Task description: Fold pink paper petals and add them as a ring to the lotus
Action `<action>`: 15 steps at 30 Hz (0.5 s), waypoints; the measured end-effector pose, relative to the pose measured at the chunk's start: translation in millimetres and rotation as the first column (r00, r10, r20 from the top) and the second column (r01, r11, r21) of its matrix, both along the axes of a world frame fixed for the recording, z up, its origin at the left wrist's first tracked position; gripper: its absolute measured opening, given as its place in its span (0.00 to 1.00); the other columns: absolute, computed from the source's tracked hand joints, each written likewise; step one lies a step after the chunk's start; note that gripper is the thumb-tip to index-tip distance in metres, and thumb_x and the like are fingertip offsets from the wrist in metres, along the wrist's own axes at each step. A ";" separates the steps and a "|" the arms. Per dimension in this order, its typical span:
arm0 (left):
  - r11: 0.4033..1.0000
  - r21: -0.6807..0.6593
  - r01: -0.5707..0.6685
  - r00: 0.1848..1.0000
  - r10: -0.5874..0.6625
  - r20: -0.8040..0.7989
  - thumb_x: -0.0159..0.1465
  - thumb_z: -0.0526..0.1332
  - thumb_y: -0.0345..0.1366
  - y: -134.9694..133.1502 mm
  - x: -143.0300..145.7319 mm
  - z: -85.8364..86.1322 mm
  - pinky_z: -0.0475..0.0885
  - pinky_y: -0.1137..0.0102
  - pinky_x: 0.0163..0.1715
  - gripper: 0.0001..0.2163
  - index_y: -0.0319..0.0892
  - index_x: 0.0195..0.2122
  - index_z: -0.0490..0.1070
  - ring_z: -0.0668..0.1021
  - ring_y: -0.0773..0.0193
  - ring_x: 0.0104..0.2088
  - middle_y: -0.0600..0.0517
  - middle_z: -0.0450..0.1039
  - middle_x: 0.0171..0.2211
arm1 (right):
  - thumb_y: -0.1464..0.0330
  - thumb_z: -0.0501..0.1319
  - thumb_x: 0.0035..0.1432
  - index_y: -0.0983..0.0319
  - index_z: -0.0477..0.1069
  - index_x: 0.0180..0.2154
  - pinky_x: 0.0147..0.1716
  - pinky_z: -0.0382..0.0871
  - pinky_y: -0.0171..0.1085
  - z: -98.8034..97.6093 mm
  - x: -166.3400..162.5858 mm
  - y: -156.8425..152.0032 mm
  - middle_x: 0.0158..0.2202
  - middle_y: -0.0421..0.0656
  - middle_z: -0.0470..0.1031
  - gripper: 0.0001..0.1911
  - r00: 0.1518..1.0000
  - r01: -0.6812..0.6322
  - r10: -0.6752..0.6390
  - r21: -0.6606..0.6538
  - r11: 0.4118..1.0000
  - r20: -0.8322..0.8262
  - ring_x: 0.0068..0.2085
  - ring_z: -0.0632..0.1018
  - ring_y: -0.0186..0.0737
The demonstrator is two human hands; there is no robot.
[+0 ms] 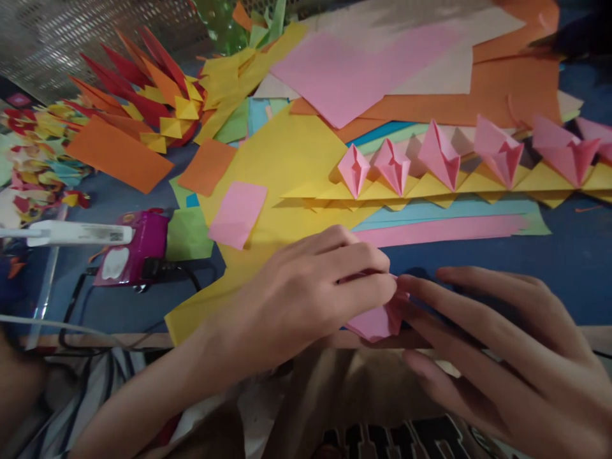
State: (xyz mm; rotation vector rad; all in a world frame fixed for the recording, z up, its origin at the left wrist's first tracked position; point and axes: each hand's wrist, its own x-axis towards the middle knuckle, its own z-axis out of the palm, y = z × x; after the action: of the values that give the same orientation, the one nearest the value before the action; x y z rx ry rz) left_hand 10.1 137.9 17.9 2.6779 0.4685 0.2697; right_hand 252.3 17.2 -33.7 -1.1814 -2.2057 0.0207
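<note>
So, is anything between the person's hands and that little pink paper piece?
Nothing visible. The left hand pinches the pink paper piece directly, and the right hand touches it with its fingertips from the other side.

Dim, soft blur, edges warped

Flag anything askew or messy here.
Nothing looks damaged. Loose sheets overlap at all angles, and a pink slip lies crooked on the yellow sheet. The left hand pinches a pink piece; the right hand touches it.
</note>
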 end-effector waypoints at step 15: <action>0.998 -0.002 0.059 0.998 -0.059 0.023 0.77 0.62 0.43 3.4 -5.3 -1.8 0.77 0.67 0.59 0.13 0.39 0.54 0.77 0.80 0.58 0.54 0.48 0.82 0.56 | 0.68 0.70 0.68 0.65 0.81 0.50 0.52 0.71 0.56 0.8 -2.1 -0.2 0.51 0.46 0.88 0.11 0.999 0.026 -0.027 -0.044 0.999 -0.026 0.52 0.80 0.57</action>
State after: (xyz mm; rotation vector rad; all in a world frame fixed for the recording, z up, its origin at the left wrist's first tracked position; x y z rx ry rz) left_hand 4.7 141.4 16.1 2.6780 0.3815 0.2821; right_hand 250.2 17.1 -32.8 -1.2266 -2.1761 0.0734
